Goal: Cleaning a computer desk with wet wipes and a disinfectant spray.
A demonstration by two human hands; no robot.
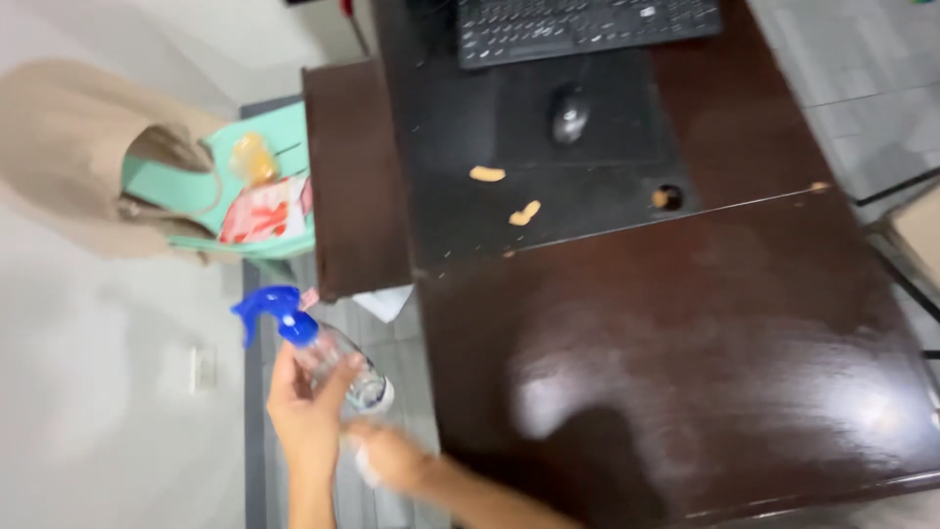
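Head view shows the left hand (305, 411) with its fingers wrapped around a clear spray bottle (328, 353) with a blue top, just left of the dark surface (685, 372). Right hand (392, 457) touches its bottom; its fingers are too blurry to tell. Farther off sit a mouse (569, 116) and keyboard (587, 27).

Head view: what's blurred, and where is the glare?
Head view: motion blur smears the right hand and softens the spray bottle in the left hand; broad glare patches whiten the dark desk top, with a shadow at its near edge.
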